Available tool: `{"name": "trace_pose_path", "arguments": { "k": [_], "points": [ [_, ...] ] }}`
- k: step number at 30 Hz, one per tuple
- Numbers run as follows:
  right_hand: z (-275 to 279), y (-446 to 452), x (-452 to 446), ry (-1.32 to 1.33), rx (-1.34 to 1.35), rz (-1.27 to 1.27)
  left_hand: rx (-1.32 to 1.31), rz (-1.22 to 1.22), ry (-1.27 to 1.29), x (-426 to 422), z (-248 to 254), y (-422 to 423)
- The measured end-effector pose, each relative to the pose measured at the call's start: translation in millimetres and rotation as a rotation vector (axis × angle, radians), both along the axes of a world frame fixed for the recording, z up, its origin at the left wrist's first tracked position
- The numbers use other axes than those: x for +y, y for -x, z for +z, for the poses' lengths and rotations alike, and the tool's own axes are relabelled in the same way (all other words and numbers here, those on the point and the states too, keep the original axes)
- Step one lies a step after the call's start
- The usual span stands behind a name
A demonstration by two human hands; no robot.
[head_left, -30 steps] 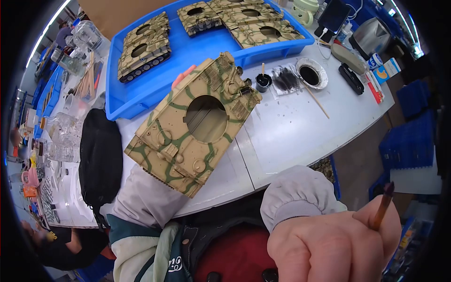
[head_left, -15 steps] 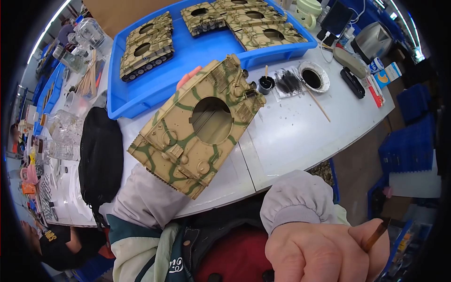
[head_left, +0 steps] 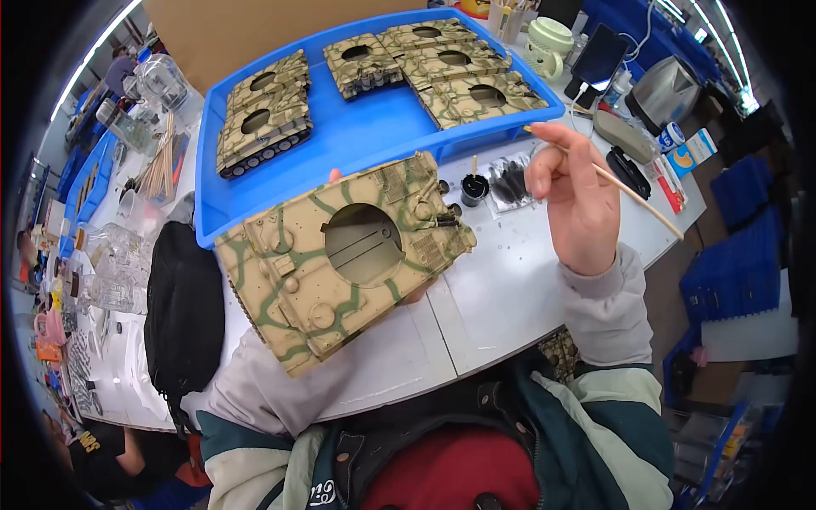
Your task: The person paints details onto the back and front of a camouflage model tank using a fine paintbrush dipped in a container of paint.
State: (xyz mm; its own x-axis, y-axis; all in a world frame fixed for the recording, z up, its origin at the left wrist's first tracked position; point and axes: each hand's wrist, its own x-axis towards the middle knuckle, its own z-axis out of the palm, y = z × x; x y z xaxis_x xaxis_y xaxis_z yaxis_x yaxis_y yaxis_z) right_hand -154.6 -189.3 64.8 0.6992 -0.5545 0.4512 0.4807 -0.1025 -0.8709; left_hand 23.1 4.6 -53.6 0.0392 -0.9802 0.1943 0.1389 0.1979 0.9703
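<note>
My left hand (head_left: 336, 176) is mostly hidden beneath a model tank hull (head_left: 289, 276), with a fingertip showing at its far edge. It grips the hull, tilted above the table. The hull is sand-coloured with green camouflage stripes and a round opening in its top. To the right, my right hand (head_left: 582, 204) is raised, closed on a thin wooden-handled paintbrush (head_left: 639, 201). Its yellowish end points left past my fingers, apart from the hull. Between hull and hand stands a small black pot (head_left: 473, 190) with a stick in it, beside a black-smeared sheet (head_left: 510, 180).
Behind, a blue tray (head_left: 357, 140) carries several similar tank hulls (head_left: 489, 98). A black pouch (head_left: 183, 314) and plastic bottles lie left. A green mug (head_left: 548, 44), a phone (head_left: 599, 55), a kettle (head_left: 667, 93) and a black case (head_left: 627, 170) stand at the right back.
My right hand has risen from low at the right front to above the table, bringing the paintbrush with it. The hull in my left hand has turned and shifted slightly left and down.
</note>
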Motion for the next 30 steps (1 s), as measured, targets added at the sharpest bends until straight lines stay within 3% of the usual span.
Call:
{"name": "trace_pose_path", "arguments": {
  "k": [3, 7, 10, 15, 24, 30],
  "points": [
    [-2, -15, -31, 0.214, 0.226, -0.013, -0.128, -0.029, -0.021, 8, -8, 6],
    [-21, -28, -53, 0.128, 0.302, -0.012, -0.209, -0.034, 0.005, 12, 4, -1],
    [-33, -28, -55, -0.030, 0.338, 0.072, 0.069, -0.053, 0.028, 17, -12, -6],
    [-43, -28, -58, -0.001, 0.407, 0.043, 0.350, -0.009, 0.097, 18, -29, -8],
    [-51, -30, -49, 0.304, 0.608, -0.088, 0.565, 0.038, 0.205, 10, -44, -12],
    [-60, -31, -49, 0.448, 0.592, -0.127, 0.625, 0.056, 0.252, 4, -45, -15]
  ]
}}
